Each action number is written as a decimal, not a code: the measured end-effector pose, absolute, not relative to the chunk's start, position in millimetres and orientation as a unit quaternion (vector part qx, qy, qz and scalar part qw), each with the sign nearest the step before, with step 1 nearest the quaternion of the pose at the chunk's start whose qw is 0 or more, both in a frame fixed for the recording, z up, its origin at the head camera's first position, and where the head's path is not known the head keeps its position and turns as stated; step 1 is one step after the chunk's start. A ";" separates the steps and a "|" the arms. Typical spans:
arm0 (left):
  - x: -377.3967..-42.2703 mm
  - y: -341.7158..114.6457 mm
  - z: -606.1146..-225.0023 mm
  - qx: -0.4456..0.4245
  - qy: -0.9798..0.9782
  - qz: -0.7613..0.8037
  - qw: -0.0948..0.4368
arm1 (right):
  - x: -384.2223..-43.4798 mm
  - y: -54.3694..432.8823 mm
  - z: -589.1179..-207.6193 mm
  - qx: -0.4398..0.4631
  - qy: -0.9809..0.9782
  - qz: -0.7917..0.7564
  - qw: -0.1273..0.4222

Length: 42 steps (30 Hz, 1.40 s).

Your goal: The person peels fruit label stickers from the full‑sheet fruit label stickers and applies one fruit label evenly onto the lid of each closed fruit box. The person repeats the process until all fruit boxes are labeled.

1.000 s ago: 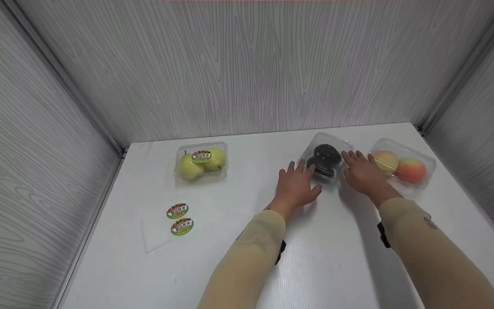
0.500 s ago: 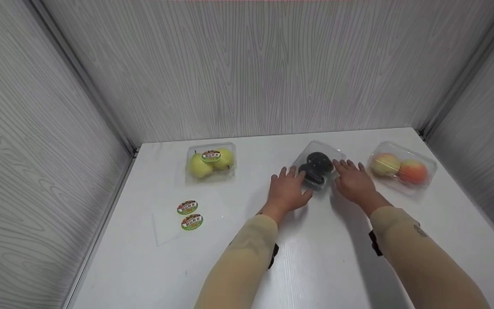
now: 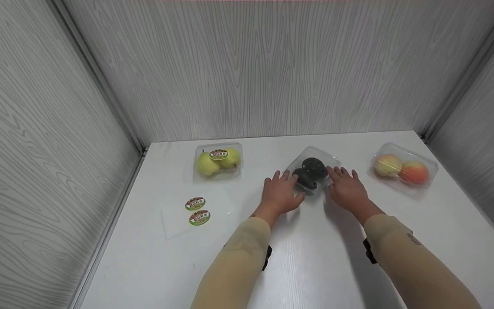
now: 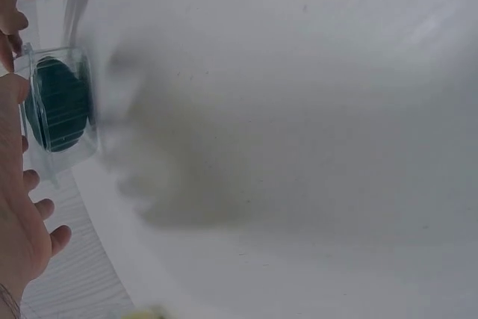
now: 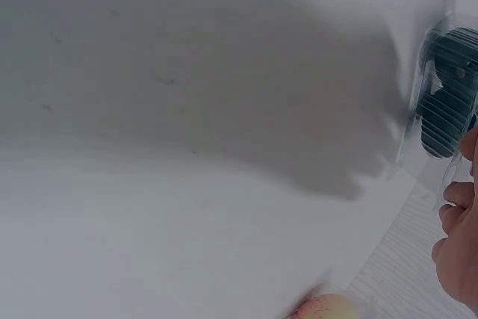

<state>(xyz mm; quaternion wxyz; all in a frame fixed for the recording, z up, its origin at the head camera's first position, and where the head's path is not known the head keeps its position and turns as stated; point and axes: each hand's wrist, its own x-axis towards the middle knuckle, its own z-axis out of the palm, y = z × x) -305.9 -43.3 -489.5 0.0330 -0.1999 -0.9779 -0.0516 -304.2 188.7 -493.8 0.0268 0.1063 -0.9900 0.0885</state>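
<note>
A clear plastic clamshell box [image 3: 314,152] sits at an angle toward the back of the table. Inside lie two dark, nearly black fruits [image 3: 314,168], whose kind I cannot tell. My left hand [image 3: 278,194] is at the box's left side, fingers extended and spread, touching its edge. On the opposite side, my right hand [image 3: 347,189] touches the box with its fingertips, the fingers fairly straight. In the left wrist view, the thumb of the left hand [image 4: 22,207] lies against the box. The right wrist view catches only part of the right hand [image 5: 459,248] beside it.
A box of yellow-green pears [image 3: 208,164] with an oval label stands at back left. At right is a box of peach-like fruits [image 3: 414,172]. Two oval stickers [image 3: 199,217] lie on a clear sheet at left. Wood-grain panels [image 3: 247,68] enclose the white table [image 3: 311,266].
Between my two hands, the box of dark fruits has slid left and slightly nearer, away from the peach-like fruits. The head view has also shifted a little.
</note>
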 end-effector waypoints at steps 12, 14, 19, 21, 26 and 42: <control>-292.2 -66.6 -489.7 -0.215 -0.974 -0.063 0.041 | -284.3 171.7 -498.6 0.105 -0.989 0.096 0.037; -291.2 -71.0 -489.9 -0.219 -0.973 -0.066 0.043 | -281.8 168.8 -499.3 0.105 -0.989 0.094 0.040; -290.3 -81.2 -491.8 -0.226 -0.971 -0.063 0.052 | -275.6 159.9 -500.4 0.103 -0.990 0.091 0.042; -290.2 -85.3 -492.9 -0.228 -0.970 -0.059 0.054 | -272.6 155.7 -501.0 0.102 -0.990 0.086 0.045; -288.4 -96.2 -494.3 -0.227 -0.971 -0.051 0.053 | -264.0 144.6 -503.7 0.104 -0.990 0.074 0.056; -285.7 -139.1 -489.0 -0.245 -0.965 -0.076 0.052 | -245.9 106.9 -502.4 0.110 -0.989 0.062 0.078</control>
